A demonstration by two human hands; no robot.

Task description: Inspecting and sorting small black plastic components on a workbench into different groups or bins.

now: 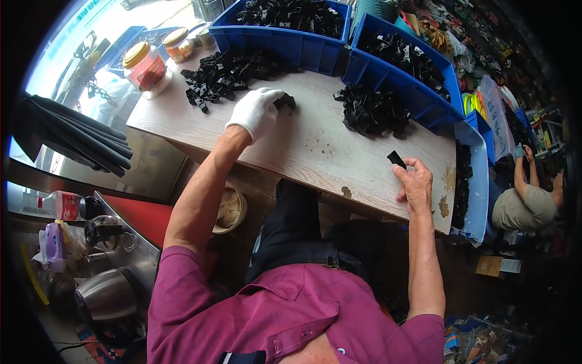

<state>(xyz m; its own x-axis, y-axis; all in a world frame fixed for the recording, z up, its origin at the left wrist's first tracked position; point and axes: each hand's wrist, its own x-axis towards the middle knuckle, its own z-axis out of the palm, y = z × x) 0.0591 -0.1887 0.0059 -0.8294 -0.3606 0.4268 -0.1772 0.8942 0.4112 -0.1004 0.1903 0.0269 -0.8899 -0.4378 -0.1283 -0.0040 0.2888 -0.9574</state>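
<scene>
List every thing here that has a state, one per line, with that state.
Left hand: gloved, closed on a black part at the table.
Right hand: bare, pinching a black clip.
Two blue bins: open, holding black parts.
Jar: upright, yellow lid on.
Plastic bottle: lying on its side.
Kettle: lid shut.

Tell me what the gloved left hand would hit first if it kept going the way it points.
The white-gloved left hand points up the table, already touching a small black plastic part. Straight on, it would likely meet the pile of black plastic clips first, then the blue plastic bin; depth is uncertain.
</scene>
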